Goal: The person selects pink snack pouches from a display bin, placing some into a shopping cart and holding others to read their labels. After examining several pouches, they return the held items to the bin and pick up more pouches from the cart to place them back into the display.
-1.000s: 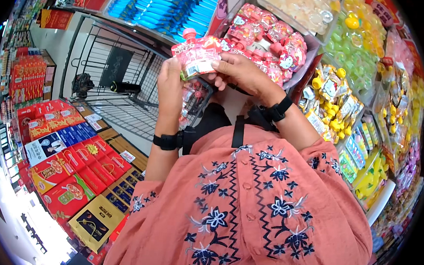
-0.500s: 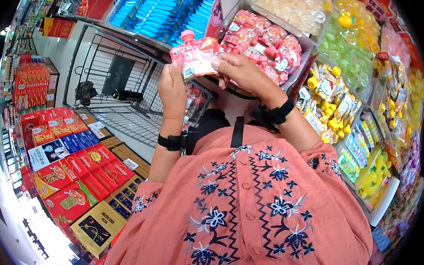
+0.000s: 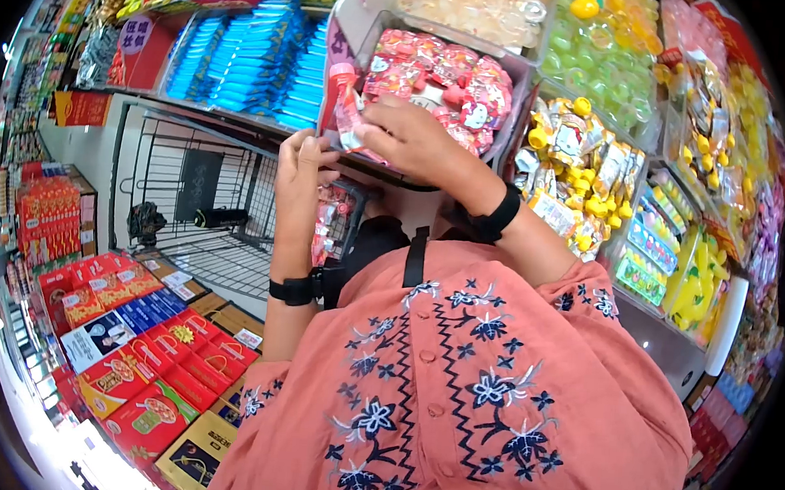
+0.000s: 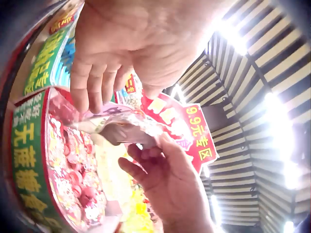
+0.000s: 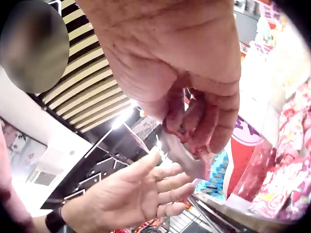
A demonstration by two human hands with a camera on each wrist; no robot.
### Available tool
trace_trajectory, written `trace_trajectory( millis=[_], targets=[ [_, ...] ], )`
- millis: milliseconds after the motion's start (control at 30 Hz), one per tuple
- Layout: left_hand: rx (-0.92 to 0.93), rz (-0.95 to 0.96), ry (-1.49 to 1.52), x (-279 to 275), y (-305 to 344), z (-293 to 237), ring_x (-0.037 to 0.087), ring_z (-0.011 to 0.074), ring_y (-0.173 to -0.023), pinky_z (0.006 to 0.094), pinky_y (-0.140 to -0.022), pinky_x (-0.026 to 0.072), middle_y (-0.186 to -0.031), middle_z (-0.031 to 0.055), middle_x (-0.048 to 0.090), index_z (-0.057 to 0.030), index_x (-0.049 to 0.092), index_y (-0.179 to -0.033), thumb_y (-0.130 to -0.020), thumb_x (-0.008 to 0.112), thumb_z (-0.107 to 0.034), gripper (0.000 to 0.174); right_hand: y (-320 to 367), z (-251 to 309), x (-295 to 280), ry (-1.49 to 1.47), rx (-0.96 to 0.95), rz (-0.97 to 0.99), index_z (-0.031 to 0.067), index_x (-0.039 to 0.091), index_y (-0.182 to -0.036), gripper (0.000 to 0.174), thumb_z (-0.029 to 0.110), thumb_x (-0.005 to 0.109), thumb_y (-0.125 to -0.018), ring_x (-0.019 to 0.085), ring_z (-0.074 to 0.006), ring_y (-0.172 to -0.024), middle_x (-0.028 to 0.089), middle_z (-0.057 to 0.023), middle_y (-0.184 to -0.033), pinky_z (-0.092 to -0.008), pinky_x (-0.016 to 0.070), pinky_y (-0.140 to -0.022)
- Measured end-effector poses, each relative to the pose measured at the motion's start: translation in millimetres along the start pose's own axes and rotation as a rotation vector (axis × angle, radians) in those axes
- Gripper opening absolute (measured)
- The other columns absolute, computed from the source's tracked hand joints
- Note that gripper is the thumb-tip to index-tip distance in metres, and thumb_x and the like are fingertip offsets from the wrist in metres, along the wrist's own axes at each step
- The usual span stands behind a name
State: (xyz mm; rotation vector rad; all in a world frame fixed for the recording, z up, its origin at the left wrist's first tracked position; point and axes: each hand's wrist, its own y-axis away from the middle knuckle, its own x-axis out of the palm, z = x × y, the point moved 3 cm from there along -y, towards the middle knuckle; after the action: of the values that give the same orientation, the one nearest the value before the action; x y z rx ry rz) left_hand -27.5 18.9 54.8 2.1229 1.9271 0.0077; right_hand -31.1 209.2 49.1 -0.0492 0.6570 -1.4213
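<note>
A pink spouted pouch (image 3: 343, 107) with a pink cap is pinched by my right hand (image 3: 421, 139), turned nearly edge-on in the head view. In the left wrist view the pouch (image 4: 129, 130) shows its shiny pale side between the two hands. My left hand (image 3: 300, 172) is off the pouch, a little below and left of it, its fingers loosely extended. From the right wrist view, the left hand (image 5: 138, 191) has its palm turned up, near the pouch's lower end. Similar pink pouches (image 3: 487, 103) lie in a bin just beyond my right hand.
A wire shopping cart (image 3: 171, 155) stands at the left, with a black bottle (image 3: 221, 217) inside. Blue packets (image 3: 260, 53) fill a bin ahead. Pouches with yellow caps (image 3: 585, 180) lie to the right. Red gift boxes (image 3: 150, 414) are stacked at the lower left.
My left hand has let go of the pouch, which both hands held before. The right hand has turned it from label-on to edge-on. The view has shifted a little to the right.
</note>
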Motion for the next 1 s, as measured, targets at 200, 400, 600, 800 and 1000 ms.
trace_trajectory(
  millis=[200,400,600,800,1000],
  targets=[
    [-0.105,0.375,0.532,40,-9,4,0.064,0.0199,-0.105,0.0327,-0.085,0.0536,-0.123,0.0121,0.060,-0.0013,0.047,-0.136,-0.105,0.048,-0.041,0.050,12,16,6,0.355,-0.041,-0.050,0.0034,0.062,-0.083,0.012,0.015,0.064,-0.084,0.058,-0.0327,-0.082,0.054,-0.0133,-0.083,-0.0438,0.0487,-0.067],
    [-0.121,0.353,0.440,75,-43,26,0.060,0.0075,-0.091,0.0252,-0.074,0.0507,-0.107,0.0027,0.062,-0.0058,0.055,-0.121,-0.103,0.056,-0.031,0.031,29,-6,3,0.384,-0.021,-0.130,0.0038,0.062,-0.091,0.014,0.015,0.066,-0.083,0.058,-0.0336,-0.085,0.056,-0.0134,-0.087,-0.0446,0.0494,-0.068],
    [-0.242,0.430,0.356,106,-99,53,0.064,0.0105,-0.074,0.0241,-0.059,0.0524,-0.090,0.0025,0.067,-0.0040,0.064,-0.108,-0.099,0.061,-0.036,0.033,45,-46,-17,0.293,0.200,-0.128,0.0027,0.061,-0.093,0.015,0.017,0.064,-0.089,0.061,-0.0349,-0.084,0.059,-0.0156,-0.088,-0.0455,0.0491,-0.072],
    [-0.261,0.413,0.102,121,-149,58,0.069,0.0162,-0.091,0.0306,-0.074,0.0616,-0.107,0.0058,0.068,-0.0050,0.060,-0.121,-0.099,0.062,-0.039,0.041,73,-75,-61,0.234,0.446,-0.236,0.0006,0.063,-0.094,0.018,0.019,0.059,-0.095,0.065,-0.0346,-0.079,0.066,-0.0187,-0.088,-0.0410,0.0500,-0.071],
    [-0.290,0.447,0.000,132,-165,77,0.068,0.0144,-0.093,0.0305,-0.072,0.0610,-0.109,0.0051,0.068,-0.0047,0.060,-0.122,-0.096,0.066,-0.038,0.043,84,-86,-63,0.182,0.550,-0.210,-0.0001,0.063,-0.095,0.020,0.019,0.059,-0.094,0.065,-0.0338,-0.075,0.066,-0.0187,-0.082,-0.0415,0.0498,-0.069]
  ],
)
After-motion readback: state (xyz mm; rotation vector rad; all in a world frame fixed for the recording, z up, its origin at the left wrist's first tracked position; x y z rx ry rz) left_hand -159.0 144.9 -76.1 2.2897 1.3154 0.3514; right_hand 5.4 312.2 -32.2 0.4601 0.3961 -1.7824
